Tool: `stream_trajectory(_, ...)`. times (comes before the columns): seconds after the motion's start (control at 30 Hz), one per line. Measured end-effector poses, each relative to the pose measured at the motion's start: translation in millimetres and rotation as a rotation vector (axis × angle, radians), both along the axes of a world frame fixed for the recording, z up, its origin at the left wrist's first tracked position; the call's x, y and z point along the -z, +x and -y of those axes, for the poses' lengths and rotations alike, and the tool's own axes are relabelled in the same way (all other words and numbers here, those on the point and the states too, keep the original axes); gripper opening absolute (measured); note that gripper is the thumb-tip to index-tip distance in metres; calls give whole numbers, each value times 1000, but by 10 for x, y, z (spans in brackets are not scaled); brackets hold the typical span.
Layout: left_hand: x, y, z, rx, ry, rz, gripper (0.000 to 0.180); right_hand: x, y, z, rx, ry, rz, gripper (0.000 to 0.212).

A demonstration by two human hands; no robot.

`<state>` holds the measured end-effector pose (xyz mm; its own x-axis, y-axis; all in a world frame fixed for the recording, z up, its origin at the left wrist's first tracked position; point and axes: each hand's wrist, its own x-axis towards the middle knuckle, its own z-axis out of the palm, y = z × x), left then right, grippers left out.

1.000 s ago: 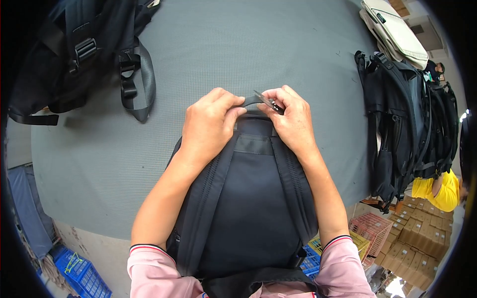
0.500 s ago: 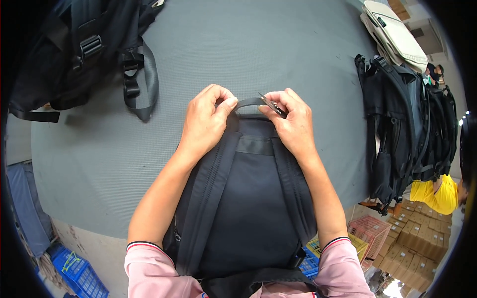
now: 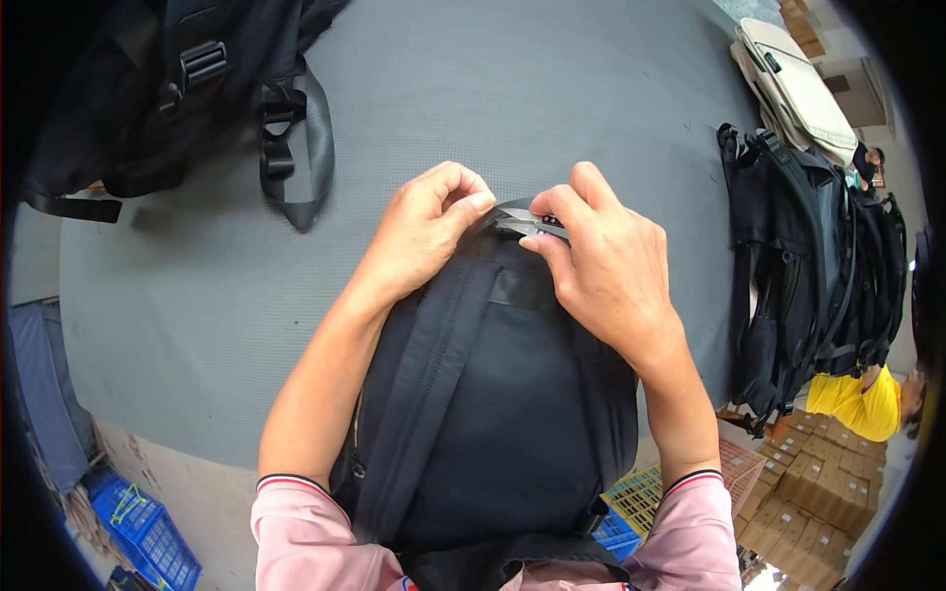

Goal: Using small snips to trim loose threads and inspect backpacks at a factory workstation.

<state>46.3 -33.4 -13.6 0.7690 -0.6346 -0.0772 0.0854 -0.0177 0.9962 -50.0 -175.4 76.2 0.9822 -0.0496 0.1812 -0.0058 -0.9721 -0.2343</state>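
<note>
A black backpack (image 3: 522,414) lies in front of me with its shoulder straps facing up and its top end pointing away. At that top end my left hand (image 3: 426,229) is closed, pinching the black carry handle near its left end. My right hand (image 3: 613,258) grips a pair of small thread snips (image 3: 530,223) between thumb and fingers. Their blades are apart and point left, at the handle close to my left fingertips. Whether any thread lies between the blades is too small to tell.
Another black backpack (image 3: 168,108) with a looped webbing strap (image 3: 317,148) lies at the far left of the grey table (image 3: 217,325). Several black backpacks (image 3: 788,266) and a cream bag (image 3: 798,89) line the right edge. Beyond are crates (image 3: 148,532), cartons (image 3: 818,483) and a person in yellow (image 3: 855,402).
My right hand has turned the snips so the blades point left, and they are now spread at the handle's left end. My left hand keeps its pinch, shifted slightly right.
</note>
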Motion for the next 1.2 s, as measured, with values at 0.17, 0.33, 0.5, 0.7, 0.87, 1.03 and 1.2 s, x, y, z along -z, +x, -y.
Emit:
stream_trajectory(0.17,-20,-3,27,2,-53,-71,12,-8,22,-28,-64,-113,-1,18)
stream_trajectory(0.33,-43,20,5,28,-58,-141,10,9,-29,0,-31,-80,71,17)
stream_trajectory(0.5,-78,12,-15,73,-87,-230,17,-39,-89,57,47,16,38,16)
stream_trajectory(0.7,-124,21,-39,151,-134,-230,23,-107,-58,8,18,-30,-41,15)
stream_trajectory(0.87,-120,15,-34,154,-137,-202,25,-40,-51,-19,-7,-63,-17,16)
stream_trajectory(1.03,-120,28,-42,158,-115,-223,25,33,-74,30,-110,-101,119,19)
stream_trajectory(1.2,-106,33,-50,165,-134,-241,25,30,-117,40,-20,-68,92,19)
